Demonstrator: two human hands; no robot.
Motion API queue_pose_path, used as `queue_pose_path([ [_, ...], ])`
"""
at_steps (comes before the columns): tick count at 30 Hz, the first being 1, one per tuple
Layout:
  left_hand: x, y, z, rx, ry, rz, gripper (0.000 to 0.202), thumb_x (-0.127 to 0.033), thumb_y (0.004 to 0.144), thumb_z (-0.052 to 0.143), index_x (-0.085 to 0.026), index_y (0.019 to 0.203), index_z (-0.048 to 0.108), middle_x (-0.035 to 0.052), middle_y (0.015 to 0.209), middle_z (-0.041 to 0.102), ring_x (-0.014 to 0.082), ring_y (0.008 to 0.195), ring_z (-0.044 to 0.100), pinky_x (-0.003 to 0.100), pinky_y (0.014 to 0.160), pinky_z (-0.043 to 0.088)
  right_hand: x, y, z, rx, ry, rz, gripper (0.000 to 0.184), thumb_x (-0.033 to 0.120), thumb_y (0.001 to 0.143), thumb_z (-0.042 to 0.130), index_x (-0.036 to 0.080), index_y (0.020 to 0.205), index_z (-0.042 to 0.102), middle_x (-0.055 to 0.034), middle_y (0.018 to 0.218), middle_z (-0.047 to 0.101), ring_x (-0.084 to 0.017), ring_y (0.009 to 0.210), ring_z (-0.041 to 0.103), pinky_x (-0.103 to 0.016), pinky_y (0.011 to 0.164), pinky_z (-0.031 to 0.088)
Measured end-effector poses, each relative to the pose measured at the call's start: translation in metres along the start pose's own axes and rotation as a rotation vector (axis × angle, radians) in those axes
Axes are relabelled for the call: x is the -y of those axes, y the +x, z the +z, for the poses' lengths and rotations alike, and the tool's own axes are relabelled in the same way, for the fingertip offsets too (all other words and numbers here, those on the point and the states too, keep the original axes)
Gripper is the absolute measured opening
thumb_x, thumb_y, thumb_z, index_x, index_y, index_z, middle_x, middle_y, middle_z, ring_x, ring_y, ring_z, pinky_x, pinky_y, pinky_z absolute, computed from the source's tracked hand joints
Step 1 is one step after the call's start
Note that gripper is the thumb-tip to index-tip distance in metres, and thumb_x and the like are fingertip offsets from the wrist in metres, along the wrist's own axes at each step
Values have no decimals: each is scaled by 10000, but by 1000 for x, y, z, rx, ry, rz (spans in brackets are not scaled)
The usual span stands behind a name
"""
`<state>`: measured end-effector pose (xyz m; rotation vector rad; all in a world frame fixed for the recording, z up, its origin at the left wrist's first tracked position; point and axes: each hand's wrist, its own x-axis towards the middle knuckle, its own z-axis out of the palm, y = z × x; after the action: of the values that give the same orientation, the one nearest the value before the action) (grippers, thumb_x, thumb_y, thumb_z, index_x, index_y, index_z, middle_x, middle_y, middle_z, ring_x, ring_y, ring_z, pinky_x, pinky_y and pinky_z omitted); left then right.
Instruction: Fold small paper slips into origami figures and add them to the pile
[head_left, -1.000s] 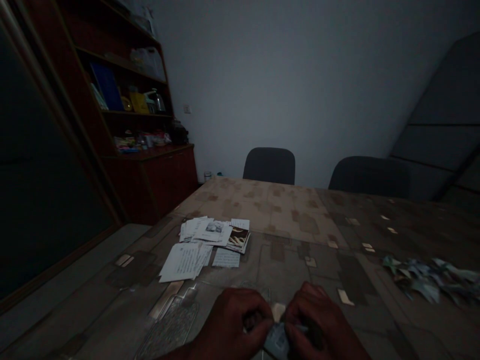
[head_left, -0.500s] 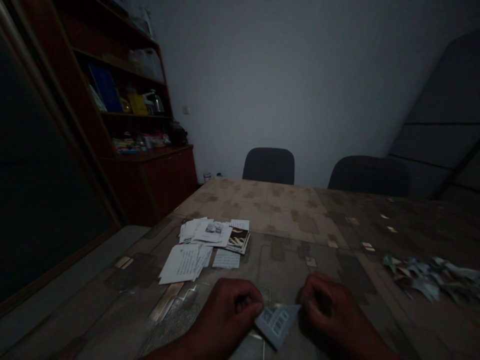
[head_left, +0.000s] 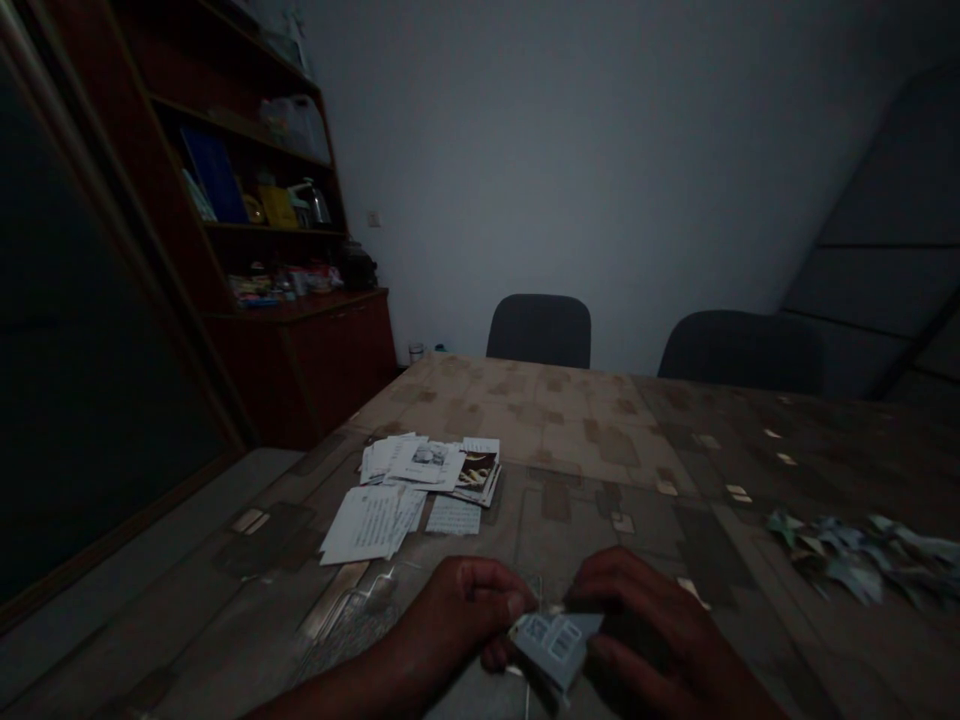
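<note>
Large table (head_left: pixel 570 420) under a patterned brown cover, two dark chairs (head_left: pixel 538 330) beyond its far edge. Red-brown wooden shelf cabinet (head_left: pixel 300 340) past the left corner, shelves loaded with binders, bottles and small packages. On the tabletop, right side: loose heap of torn blue-green paper (head_left: pixel 862 558). Left of centre: spread of printed sheets and cards (head_left: pixel 397 490). At the near edge, hands close together, narrow spacing. Left hand (head_left: pixel 465 620) pinching the left corner of a folded pale-blue printed paper (head_left: pixel 553 645) between thumb and fingers. Right hand (head_left: pixel 645 630) curled over that paper's upper right edge, fingers gripping.
</note>
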<state>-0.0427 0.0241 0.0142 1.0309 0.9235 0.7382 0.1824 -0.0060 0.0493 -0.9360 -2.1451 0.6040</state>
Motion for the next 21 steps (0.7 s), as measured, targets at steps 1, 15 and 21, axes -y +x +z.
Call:
queue_pose_path([
  [1, -1, 0, 0, 3, 1, 1, 325, -392, 676, 762, -86, 750, 684, 14, 587, 633, 70, 459, 500, 187, 472, 371, -1, 0, 0, -2, 5, 4, 173, 137, 862, 597, 229, 1008, 615, -41, 949, 648, -172, 873, 644, -257, 743, 520],
  [15, 1, 1, 1, -11, 33, 58, 456, -542, 760, 664, -92, 824, 692, 14, 581, 625, 84, 465, 523, 204, 501, 410, -11, -6, 15, -37, -106, 5, 148, 128, 903, 514, 219, 923, 629, -28, 817, 703, -152, 724, 682, -228, 640, 525],
  [21, 11, 0, 9, 24, -43, 95, 647, -475, 611, 821, -147, 1115, 583, 43, 823, 671, 145, 632, 607, 249, 561, 476, -16, -19, 34, -212, -228, 145, 213, 139, 846, 515, 242, 1031, 534, 19, 725, 697, -135, 584, 682, -194, 548, 527],
])
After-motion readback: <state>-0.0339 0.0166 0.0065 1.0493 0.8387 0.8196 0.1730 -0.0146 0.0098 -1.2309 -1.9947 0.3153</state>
